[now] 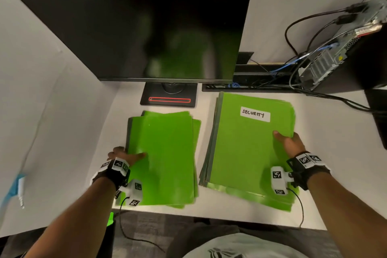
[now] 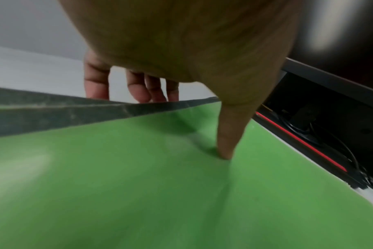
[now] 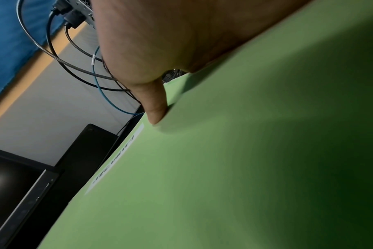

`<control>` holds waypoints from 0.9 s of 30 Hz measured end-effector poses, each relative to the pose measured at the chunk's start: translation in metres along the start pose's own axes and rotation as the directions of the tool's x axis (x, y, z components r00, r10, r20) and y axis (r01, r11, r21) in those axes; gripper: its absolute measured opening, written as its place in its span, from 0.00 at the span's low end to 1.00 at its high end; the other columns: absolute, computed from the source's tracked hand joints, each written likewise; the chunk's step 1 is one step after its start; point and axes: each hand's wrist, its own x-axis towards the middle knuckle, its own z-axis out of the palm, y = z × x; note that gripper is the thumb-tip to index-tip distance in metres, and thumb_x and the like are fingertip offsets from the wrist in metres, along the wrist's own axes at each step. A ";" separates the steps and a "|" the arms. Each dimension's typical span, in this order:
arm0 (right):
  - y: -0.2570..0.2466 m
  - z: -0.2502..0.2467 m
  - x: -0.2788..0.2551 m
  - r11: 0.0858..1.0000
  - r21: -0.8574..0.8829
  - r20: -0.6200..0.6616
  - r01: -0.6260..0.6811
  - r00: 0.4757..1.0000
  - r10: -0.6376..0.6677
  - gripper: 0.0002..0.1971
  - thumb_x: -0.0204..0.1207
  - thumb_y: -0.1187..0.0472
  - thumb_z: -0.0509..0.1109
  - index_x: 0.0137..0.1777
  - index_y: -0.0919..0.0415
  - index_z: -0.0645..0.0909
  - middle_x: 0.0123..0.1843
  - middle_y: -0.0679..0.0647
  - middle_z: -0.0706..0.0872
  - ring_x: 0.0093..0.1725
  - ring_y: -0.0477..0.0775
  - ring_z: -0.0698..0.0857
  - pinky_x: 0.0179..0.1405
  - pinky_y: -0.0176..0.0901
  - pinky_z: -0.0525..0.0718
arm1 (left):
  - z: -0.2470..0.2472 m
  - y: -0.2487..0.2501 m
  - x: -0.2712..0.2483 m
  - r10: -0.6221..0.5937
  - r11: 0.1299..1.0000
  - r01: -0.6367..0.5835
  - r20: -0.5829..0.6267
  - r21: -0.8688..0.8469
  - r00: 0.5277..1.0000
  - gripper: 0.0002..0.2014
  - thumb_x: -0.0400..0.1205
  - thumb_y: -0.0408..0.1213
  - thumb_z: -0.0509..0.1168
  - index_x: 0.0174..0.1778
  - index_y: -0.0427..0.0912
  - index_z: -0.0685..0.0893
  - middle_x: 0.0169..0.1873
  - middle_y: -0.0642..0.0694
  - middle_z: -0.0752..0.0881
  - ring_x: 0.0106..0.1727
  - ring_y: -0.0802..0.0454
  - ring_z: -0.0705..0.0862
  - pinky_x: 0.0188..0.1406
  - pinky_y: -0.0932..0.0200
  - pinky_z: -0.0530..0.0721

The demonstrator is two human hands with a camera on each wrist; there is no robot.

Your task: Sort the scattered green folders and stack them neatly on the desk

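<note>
Two piles of green folders lie on the white desk [image 1: 207, 216]. The left pile [image 1: 165, 157] is loosely fanned. My left hand [image 1: 125, 156] grips its left edge, thumb [image 2: 226, 143] on top and fingers [image 2: 138, 87] curled below the dark spine edge. The right pile [image 1: 247, 153] has a top folder with a white label [image 1: 255, 114] reading SECURITY. My right hand [image 1: 288, 142] holds that top folder at its right edge, thumb [image 3: 155, 107] pressed on the green cover [image 3: 224, 168]; its fingers are hidden under the folder.
A black monitor [image 1: 146, 33] on a stand [image 1: 169, 98] stands behind the left pile. A computer case [image 1: 345, 48] with several cables [image 1: 297, 33] sits at the back right, beside a cable tray [image 1: 251, 88]. Grey partition walls close the left and back.
</note>
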 end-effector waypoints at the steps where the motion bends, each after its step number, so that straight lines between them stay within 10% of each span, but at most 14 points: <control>1: 0.000 0.000 0.000 1.000 -0.003 0.000 -0.007 1.000 0.007 0.33 0.73 0.48 0.74 0.73 0.64 0.72 0.67 0.64 0.82 0.63 0.66 0.82 0.56 0.48 0.77 | 0.005 0.003 -0.002 0.001 0.998 0.000 0.010 -0.055 1.000 0.53 0.63 0.57 0.80 0.78 0.38 0.63 0.74 0.33 0.66 0.73 0.31 0.71 0.70 0.42 0.74; 12: -0.003 -0.005 0.001 0.999 -0.034 0.085 0.033 0.996 -0.030 0.33 0.70 0.45 0.75 0.72 0.63 0.75 0.66 0.63 0.84 0.59 0.63 0.84 0.57 0.48 0.78 | -0.026 -0.017 -0.042 0.395 0.633 -0.220 0.065 -0.742 0.917 0.14 0.74 0.20 0.70 0.52 0.38 0.88 0.42 0.33 0.91 0.28 0.46 0.90 0.27 0.46 0.88; 18: -0.005 -0.009 -0.004 0.997 -0.034 0.143 0.063 0.988 -0.057 0.32 0.72 0.47 0.75 0.73 0.61 0.74 0.67 0.62 0.83 0.60 0.61 0.83 0.57 0.47 0.78 | -0.076 -0.007 -0.070 0.531 0.551 -0.279 0.072 -0.786 0.845 0.11 0.74 0.19 0.68 0.49 0.34 0.87 0.42 0.35 0.90 0.33 0.45 0.92 0.32 0.43 0.90; 24: 0.029 -0.007 0.042 0.991 -0.041 0.201 0.124 0.973 -0.114 0.55 0.43 0.23 0.75 0.70 0.55 0.77 0.63 0.57 0.86 0.60 0.60 0.86 0.65 0.60 0.81 | -0.117 0.053 -0.109 0.709 0.573 -0.484 0.104 -0.662 0.698 0.22 0.60 0.28 0.81 0.49 0.41 0.87 0.44 0.41 0.92 0.38 0.48 0.92 0.34 0.53 0.90; 27: 0.012 -0.011 0.016 0.989 -0.031 0.213 0.146 0.967 -0.136 0.45 0.55 0.34 0.76 0.70 0.59 0.78 0.63 0.60 0.86 0.61 0.62 0.85 0.66 0.61 0.80 | -0.151 0.068 -0.114 0.733 0.575 -0.590 0.037 -0.567 0.679 0.21 0.65 0.20 0.72 0.48 0.47 0.85 0.41 0.50 0.93 0.36 0.54 0.92 0.30 0.60 0.90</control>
